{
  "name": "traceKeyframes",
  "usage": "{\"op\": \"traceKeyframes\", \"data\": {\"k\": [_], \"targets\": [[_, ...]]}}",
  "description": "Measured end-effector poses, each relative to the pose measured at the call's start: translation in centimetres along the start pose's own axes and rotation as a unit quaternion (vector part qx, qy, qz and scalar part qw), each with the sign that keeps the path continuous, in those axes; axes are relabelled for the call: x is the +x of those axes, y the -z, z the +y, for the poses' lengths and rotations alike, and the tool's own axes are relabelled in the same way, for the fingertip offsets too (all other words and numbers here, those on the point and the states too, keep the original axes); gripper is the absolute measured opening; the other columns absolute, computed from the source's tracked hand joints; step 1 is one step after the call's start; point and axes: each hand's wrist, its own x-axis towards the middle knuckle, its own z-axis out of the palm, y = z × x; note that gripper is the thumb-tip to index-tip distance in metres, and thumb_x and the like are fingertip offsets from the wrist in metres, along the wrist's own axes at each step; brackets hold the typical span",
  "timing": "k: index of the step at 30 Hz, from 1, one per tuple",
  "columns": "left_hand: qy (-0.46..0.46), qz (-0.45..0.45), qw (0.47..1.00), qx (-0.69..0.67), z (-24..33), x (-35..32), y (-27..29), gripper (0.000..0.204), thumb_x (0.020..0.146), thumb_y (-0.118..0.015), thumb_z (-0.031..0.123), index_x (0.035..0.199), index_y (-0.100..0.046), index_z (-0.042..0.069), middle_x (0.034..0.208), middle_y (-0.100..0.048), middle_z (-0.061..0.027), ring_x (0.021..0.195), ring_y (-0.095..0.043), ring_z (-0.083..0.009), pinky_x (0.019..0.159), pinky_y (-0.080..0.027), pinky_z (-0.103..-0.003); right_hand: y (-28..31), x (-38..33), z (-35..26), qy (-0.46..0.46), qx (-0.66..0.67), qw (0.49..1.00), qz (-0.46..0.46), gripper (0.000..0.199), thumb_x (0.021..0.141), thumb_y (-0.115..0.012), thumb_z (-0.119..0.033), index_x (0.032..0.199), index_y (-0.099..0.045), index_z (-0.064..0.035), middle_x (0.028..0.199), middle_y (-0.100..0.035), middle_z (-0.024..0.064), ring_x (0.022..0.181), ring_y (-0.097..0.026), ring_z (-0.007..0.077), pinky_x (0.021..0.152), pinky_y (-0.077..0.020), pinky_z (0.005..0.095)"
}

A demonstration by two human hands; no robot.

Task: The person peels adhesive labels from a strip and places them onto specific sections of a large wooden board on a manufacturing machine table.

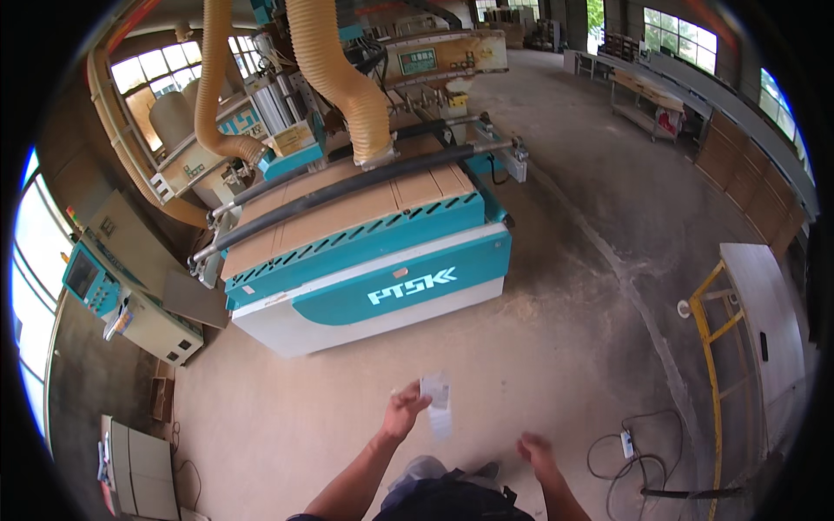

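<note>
Out in front of my body, my left hand [403,412] pinches a small whitish printed label strip [438,395] between thumb and fingers. The strip's lower end hangs down, pale and bluish, over the floor. My right hand [534,449] is off to the right, apart from the strip and over the floor. Its fingers are smeared, so I cannot tell whether it holds anything. Ahead of both hands stands a big teal and white woodworking machine [417,300], with brown panels [347,208] on its bed beneath black roller bars [347,192].
Ribbed hoses [330,78] rise from the machine. A control cabinet [130,286] stands left, a grey cabinet [143,469] lower left. At right are a yellow-framed cart [714,373] and a coiled cable [638,469] on the floor. A long conveyor [686,82] runs far right.
</note>
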Motion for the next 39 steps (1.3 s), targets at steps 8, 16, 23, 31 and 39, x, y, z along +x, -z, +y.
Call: {"op": "traceKeyframes", "data": {"k": [8, 16, 23, 31, 39], "targets": [[-0.07, -0.104, 0.99, -0.061, 6.0, 5.3, -7.8, 0.012, 0.082, -0.057, 0.001, 0.09, -0.065, -0.001, 0.127, -0.046, -0.0124, 0.114, -0.044, -0.0212, 0.093, -0.035, -0.031, -7.0, -0.5, -18.5, 0.172, 0.169, 0.936, -0.257, 0.06, 0.085, -0.045, -0.049, 0.117, -0.049, 0.0019, 0.117, -0.053, 0.0135, 0.111, -0.047, 0.0244, 0.094, -0.0328, 0.0377], [0.056, -0.139, 0.982, -0.111, 2.9, 12.4, -6.7, 0.009, 0.084, -0.055, 0.002, 0.082, -0.063, -0.003, 0.089, -0.061, -0.0064, 0.082, -0.053, -0.0124, 0.075, -0.041, -0.026, -7.5, 7.6, -26.4, 0.167, 0.217, 0.932, -0.236, 0.05, 0.088, -0.045, -0.037, 0.116, -0.047, 0.0035, 0.109, -0.057, 0.0103, 0.101, -0.052, 0.0209, 0.088, -0.0369, 0.0357], [0.092, -0.029, 0.993, -0.072, 1.0, 20.9, -2.3, 0.008, 0.084, -0.057, 0.003, 0.077, -0.058, 0.0, 0.074, -0.058, 0.0007, 0.07, -0.05, -0.0063, 0.066, -0.041, -0.022, -9.4, 13.8, -31.6, 0.145, 0.238, 0.96, -0.037, 0.024, 0.083, -0.056, -0.012, 0.1, -0.054, 0.0034, 0.095, -0.061, 0.011, 0.087, -0.059, 0.0205, 0.077, -0.0454, 0.0335], [-0.007, -0.002, 0.997, -0.073, 5.6, 32.5, 0.2, 0.012, 0.087, -0.055, 0.008, 0.09, -0.062, -0.001, 0.079, -0.059, 0.0007, 0.071, -0.049, -0.0053, 0.065, -0.041, -0.02, -9.8, 17.5, -30.6, 0.075, 0.252, 0.962, -0.069, 0.023, 0.088, -0.05, -0.018, 0.095, -0.057, 0.0028, 0.088, -0.062, 0.0127, 0.08, -0.06, 0.0215, 0.073, -0.0468, 0.0341], [0.033, -0.092, 0.995, 0.0, 8.9, 40.6, -2.7, 0.013, 0.087, -0.055, 0.009, 0.09, -0.063, -0.001, 0.079, -0.059, -0.0005, 0.073, -0.05, -0.0065, 0.064, -0.042, -0.022, -5.6, 20.0, -35.5, 0.08, 0.065, 0.985, -0.137, 0.025, 0.086, -0.051, -0.018, 0.094, -0.059, 0.0044, 0.083, -0.063, 0.0159, 0.073, -0.059, 0.022, 0.069, -0.0454, 0.0303]]}}
